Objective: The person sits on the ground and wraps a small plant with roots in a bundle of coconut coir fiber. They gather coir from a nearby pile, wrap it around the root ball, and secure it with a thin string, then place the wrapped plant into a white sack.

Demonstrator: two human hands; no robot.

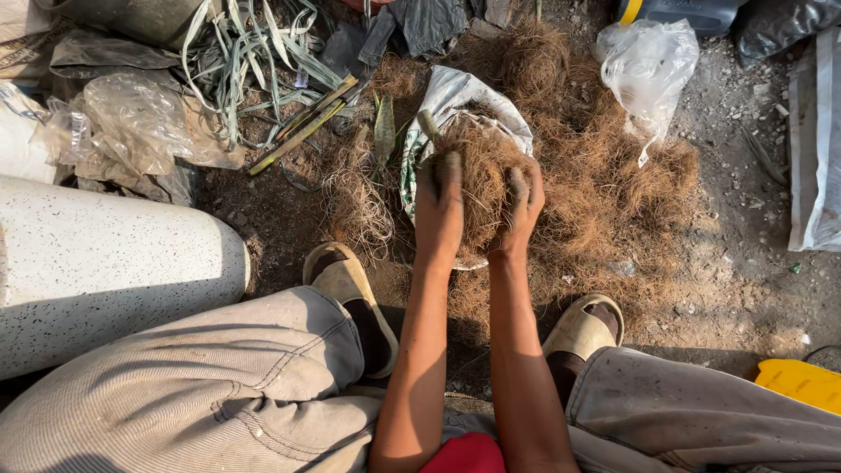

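Observation:
My left hand (440, 206) and my right hand (523, 203) both grip one clump of brown coconut fibre (480, 171), held between them above a white woven sack (455, 96) that lies open on the ground. The clump hides most of the sack's mouth. More loose brown fibre (604, 188) is spread over the dirt around and behind the sack. My feet, in tan sandals (346, 285), rest on either side of my forearms.
A speckled white stone slab (96, 263) lies at the left. Green leaf strips and sticks (263, 61) are piled at the back left, with clear plastic bags (131, 123). A clear bag (648, 61) lies at the back right, a yellow object (802, 381) at the lower right.

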